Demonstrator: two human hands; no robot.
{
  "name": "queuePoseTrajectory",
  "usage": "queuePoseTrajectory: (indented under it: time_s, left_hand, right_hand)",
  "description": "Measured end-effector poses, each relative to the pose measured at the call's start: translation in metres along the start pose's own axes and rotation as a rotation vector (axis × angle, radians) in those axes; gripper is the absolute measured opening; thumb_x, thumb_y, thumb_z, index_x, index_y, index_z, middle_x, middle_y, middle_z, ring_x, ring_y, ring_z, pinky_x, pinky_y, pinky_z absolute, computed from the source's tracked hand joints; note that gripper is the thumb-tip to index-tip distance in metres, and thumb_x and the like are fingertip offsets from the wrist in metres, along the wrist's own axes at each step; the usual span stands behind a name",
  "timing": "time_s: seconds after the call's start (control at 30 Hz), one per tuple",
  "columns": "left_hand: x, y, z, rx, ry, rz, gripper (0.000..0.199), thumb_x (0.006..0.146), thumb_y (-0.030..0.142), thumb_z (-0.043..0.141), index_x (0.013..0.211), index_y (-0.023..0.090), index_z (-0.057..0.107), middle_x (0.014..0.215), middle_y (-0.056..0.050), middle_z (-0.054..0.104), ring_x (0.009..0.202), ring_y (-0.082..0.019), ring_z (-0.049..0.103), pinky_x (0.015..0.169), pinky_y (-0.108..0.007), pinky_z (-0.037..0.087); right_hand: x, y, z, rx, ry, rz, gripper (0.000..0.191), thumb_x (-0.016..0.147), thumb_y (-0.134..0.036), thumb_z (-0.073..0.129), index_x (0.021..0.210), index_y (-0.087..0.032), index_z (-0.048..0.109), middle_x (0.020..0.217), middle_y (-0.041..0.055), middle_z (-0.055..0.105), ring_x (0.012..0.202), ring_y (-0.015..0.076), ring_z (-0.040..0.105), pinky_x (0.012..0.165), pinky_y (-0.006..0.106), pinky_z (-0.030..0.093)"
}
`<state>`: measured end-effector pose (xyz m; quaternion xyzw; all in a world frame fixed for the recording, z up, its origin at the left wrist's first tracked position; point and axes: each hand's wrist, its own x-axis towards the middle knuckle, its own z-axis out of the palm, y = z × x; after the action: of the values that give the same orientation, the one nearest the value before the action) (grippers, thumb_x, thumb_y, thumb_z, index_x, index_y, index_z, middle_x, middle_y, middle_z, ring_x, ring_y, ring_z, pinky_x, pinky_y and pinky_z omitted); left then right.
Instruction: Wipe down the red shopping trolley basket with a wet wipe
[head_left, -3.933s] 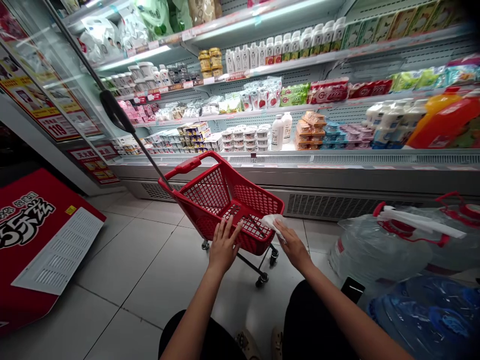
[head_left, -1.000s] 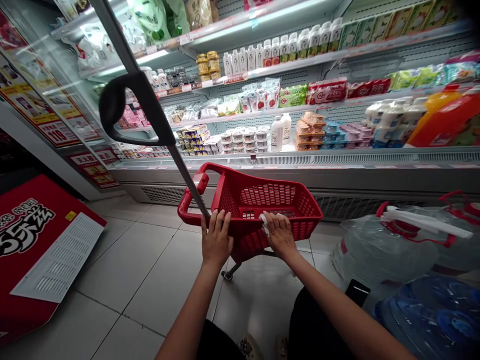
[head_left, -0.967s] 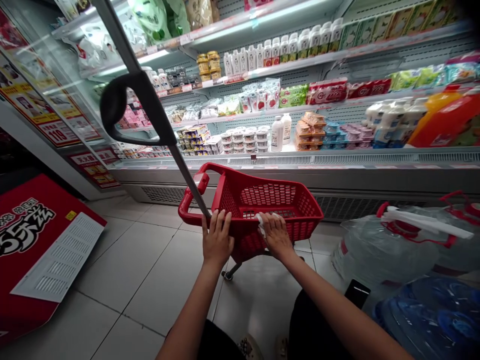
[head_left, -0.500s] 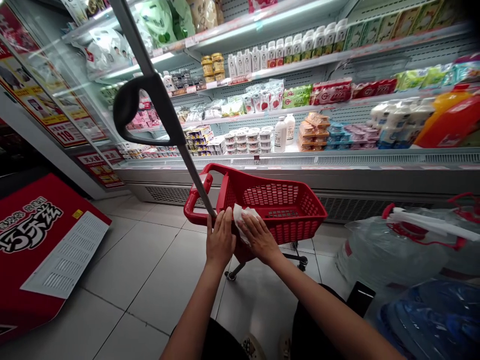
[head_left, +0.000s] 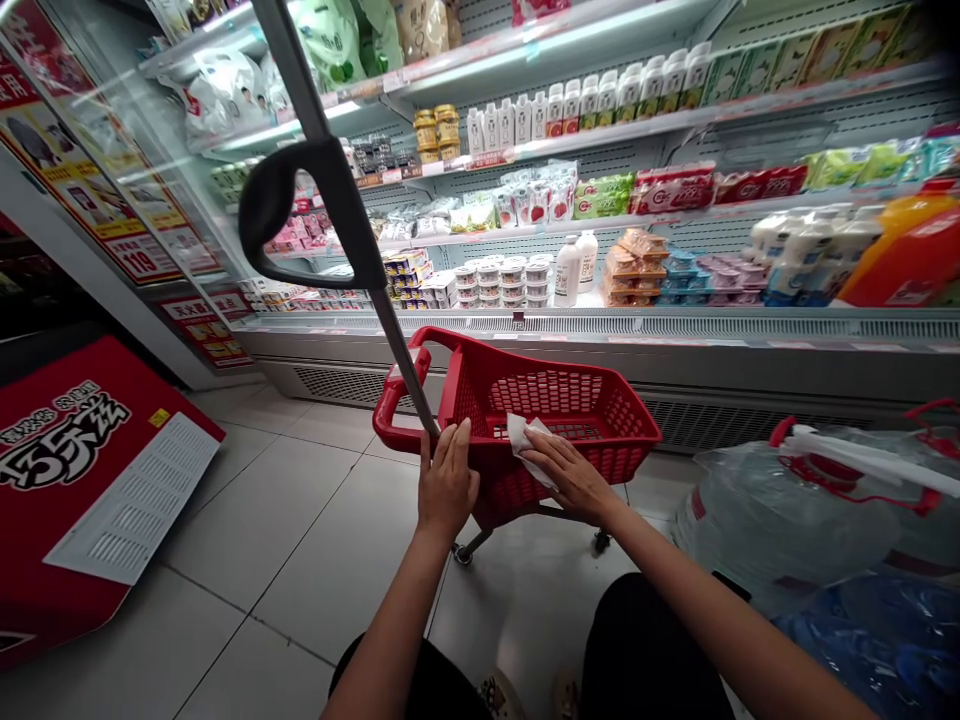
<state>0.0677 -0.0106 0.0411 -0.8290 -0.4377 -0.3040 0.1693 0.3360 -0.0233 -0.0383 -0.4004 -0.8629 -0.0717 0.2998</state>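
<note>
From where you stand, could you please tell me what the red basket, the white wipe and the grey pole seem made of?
Red basket: probably moulded plastic, semi-gloss, judging by its regular openings and even colour. White wipe: matte paper or fabric, softly creased; unclear which. Grey pole: likely metal, smooth, straight and slim.

A red shopping cart (head_left: 501,482) stands on the pale tiled floor (head_left: 300,520), plastic jugs (head_left: 795,510) to its right, a red cabinet (head_left: 97,490) left.
</note>
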Motion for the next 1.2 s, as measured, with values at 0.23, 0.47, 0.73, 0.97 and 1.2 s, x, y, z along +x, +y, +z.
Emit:
queuePoseTrajectory:
  time_s: [0.23, 0.47, 0.73, 0.97, 1.2]
  left_hand:
    - [-0.003, 0.003, -0.001, -0.014, -0.012, -0.003, 0.083, 0.081, 0.006, 0.049, 0.160, 0.018, 0.029, 0.148, -0.008, 0.060, 0.144, -0.025, 0.048, 0.131, -0.051, 0.008]
    - [-0.003, 0.001, -0.001, -0.017, -0.007, -0.017, 0.082, 0.081, 0.009, 0.052, 0.160, 0.017, 0.030, 0.152, -0.009, 0.056, 0.144, -0.027, 0.048, 0.131, -0.052, 0.007]
    - [-0.006, -0.019, -0.006, 0.008, 0.023, 0.022, 0.082, 0.084, 0.001, 0.044, 0.162, 0.019, 0.026, 0.149, -0.008, 0.059, 0.141, -0.022, 0.052, 0.131, -0.049, 0.013]
    - [-0.009, -0.025, -0.009, -0.018, 0.069, -0.013, 0.078, 0.086, 0.002, 0.044, 0.161, 0.021, 0.031, 0.146, -0.007, 0.062, 0.140, -0.023, 0.054, 0.131, -0.050, 0.017]
    - [-0.008, -0.013, -0.004, -0.031, 0.119, -0.077, 0.069, 0.086, 0.005, 0.046, 0.154, 0.021, 0.042, 0.141, -0.007, 0.066, 0.138, -0.024, 0.056, 0.130, -0.052, 0.016]
  right_hand:
    - [0.008, -0.002, -0.009, -0.088, -0.014, 0.008, 0.074, 0.091, -0.005, 0.049, 0.159, -0.032, 0.037, 0.170, 0.0058, 0.028, 0.156, 0.0289, 0.026, 0.124, 0.056, 0.032]
    - [0.079, -0.035, 0.006, -0.012, -0.004, -0.131, 0.050, 0.101, -0.018, 0.052, 0.150, -0.025, 0.051, 0.155, 0.0105, 0.051, 0.142, 0.0249, 0.049, 0.121, 0.051, 0.040]
    - [0.039, -0.016, 0.005, -0.130, 0.011, -0.140, 0.070, 0.091, -0.002, 0.049, 0.156, -0.028, 0.043, 0.161, 0.0046, 0.045, 0.147, 0.0218, 0.044, 0.129, 0.051, 0.025]
    - [-0.087, 0.041, -0.032, -0.264, -0.045, 0.064, 0.071, 0.096, -0.004, 0.046, 0.159, -0.034, 0.036, 0.162, -0.0003, 0.043, 0.151, 0.0236, 0.037, 0.128, 0.054, 0.027]
    - [-0.085, 0.034, -0.034, -0.251, -0.004, 0.080, 0.067, 0.100, -0.012, 0.047, 0.163, -0.026, 0.029, 0.164, 0.0046, 0.039, 0.154, 0.0255, 0.029, 0.128, 0.054, 0.028]
